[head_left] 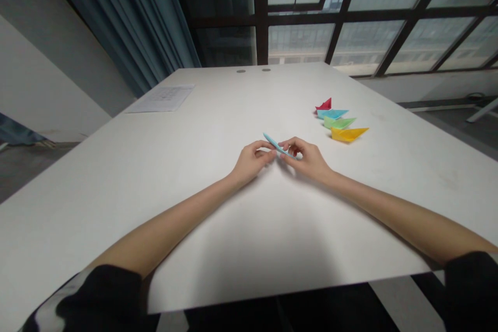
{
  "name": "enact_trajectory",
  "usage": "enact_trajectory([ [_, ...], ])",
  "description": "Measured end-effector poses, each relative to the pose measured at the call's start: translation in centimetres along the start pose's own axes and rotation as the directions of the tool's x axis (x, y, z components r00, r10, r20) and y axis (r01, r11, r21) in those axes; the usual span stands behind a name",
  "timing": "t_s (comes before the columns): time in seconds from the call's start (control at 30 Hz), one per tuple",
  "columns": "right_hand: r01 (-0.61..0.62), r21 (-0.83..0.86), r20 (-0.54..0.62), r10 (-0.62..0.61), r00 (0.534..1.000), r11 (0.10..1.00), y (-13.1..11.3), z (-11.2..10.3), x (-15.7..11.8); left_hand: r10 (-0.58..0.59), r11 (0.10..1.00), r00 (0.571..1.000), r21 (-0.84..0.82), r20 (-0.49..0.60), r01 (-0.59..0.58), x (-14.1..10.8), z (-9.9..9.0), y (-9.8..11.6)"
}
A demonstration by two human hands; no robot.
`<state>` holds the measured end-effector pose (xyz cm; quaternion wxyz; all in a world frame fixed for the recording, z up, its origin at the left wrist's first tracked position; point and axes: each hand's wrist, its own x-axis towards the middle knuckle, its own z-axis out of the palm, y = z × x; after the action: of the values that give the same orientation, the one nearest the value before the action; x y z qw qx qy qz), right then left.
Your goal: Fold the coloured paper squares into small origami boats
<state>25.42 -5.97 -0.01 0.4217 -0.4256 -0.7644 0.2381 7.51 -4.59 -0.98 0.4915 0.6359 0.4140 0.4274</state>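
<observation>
While both hands [251, 161] [308, 160] hold blue paper [278, 148], distant print [166, 96] looks unreadable.

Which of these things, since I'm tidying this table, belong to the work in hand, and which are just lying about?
Work in hand:
light-blue folded paper, between the fingers of the left hand and right hand

Lying about:
yellow paper boat
green paper boat
blue paper boat
red paper boat
printed sheet

The boats, also folded paper, may be related.

Light-blue paper [272, 141] — partly behind the right fingers [290, 161]; printed sheet [164, 97] — illegible.
</observation>
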Motion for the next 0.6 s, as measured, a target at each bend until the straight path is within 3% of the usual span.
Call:
enact_trajectory([
  [0.37,-0.017,0.137,0.015,0.015,1.000,0.990,-0.09,0.62,-0.05,-0.022,0.993,0.999,-0.118,-0.031,0.018,-0.07,0.22,0.43],
  [0.6,-0.041,0.300,0.030,0.033,0.999,0.953,0.08,0.71,-0.27,0.036,0.989,0.998,-0.144,-0.042,-0.042,-0.11,0.23,0.72],
])
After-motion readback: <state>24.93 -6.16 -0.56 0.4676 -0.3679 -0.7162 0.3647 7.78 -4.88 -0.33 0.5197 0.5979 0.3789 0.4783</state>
